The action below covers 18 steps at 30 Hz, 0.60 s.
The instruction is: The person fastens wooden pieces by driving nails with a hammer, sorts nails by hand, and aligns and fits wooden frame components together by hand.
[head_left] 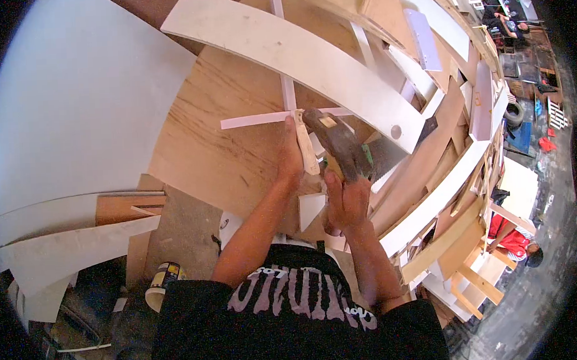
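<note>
A dark, scuffed floor curves down the far right of the workshop, where 2 people are visible: a person in red and a person in dark clothes. Beneath my hands lies a grained plywood sheet, with white boards heaped to the right. My right hand is closed around the lower part of a hammer-like tool, held above the sheet's right side. Its head is dark, worn and blotchy, with 1 pale wooden patch near the top; its long axis slants from upper left to lower right. My left hand is beside a short pale wood piece, near 2 meeting strips; its curled fingers are partly hidden, so I can't tell how firmly they grip. My black shirt carries large pale lettering I can't fully read; the tub label is too small to read.
</note>
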Motion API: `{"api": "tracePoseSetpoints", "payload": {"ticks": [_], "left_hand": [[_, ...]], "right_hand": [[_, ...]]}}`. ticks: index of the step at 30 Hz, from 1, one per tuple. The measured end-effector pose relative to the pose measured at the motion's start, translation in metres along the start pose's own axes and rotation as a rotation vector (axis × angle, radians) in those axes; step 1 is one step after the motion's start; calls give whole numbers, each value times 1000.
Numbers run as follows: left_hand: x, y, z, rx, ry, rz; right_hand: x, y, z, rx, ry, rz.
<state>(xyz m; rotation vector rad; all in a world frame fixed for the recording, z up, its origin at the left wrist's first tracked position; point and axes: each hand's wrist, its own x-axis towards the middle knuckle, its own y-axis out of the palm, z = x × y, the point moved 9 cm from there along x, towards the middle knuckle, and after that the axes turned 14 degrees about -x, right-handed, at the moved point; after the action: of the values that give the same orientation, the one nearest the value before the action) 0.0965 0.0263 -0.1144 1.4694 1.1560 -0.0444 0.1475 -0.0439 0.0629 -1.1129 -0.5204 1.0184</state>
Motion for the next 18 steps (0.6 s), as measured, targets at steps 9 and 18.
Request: {"api": "tracePoseSetpoints", "payload": {"ticks": [9, 18], "left_hand": [[-3, 6, 4, -100, -58, -26], [-5, 11, 8, -192, -80, -3]], "right_hand": [[6, 10, -10, -107, 85, 122], [13, 5, 1, -139, 48, 124]]}}
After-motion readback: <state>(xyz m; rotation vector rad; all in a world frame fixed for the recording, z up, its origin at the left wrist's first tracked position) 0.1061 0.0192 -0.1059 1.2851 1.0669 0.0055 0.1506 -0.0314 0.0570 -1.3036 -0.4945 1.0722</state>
